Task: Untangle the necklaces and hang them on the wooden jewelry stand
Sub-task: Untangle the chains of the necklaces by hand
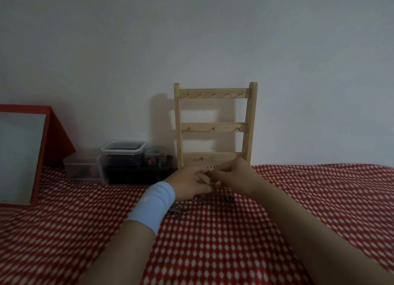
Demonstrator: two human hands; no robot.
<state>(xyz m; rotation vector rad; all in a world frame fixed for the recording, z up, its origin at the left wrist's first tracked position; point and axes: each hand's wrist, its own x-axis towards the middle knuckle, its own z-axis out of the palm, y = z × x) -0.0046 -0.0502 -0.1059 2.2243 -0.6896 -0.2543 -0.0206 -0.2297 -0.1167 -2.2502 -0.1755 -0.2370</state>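
In front of the wooden stand [215, 124], which stands upright against the wall, both hands meet just above the red-and-white cloth [213, 242]. The left hand [187, 182], with a pale blue wristband [152, 205], and the right hand [234, 176] have their fingers curled and fingertips nearly touching. They pinch the necklaces [175, 212], a dim tangle that trails onto the cloth beside the left wrist. Plastic boxes [122, 156] sit left of the stand.

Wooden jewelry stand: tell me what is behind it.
Only the plain white wall shows behind the wooden jewelry stand, through its gaps. The left hand and right hand, pinching a necklace, hide its foot.
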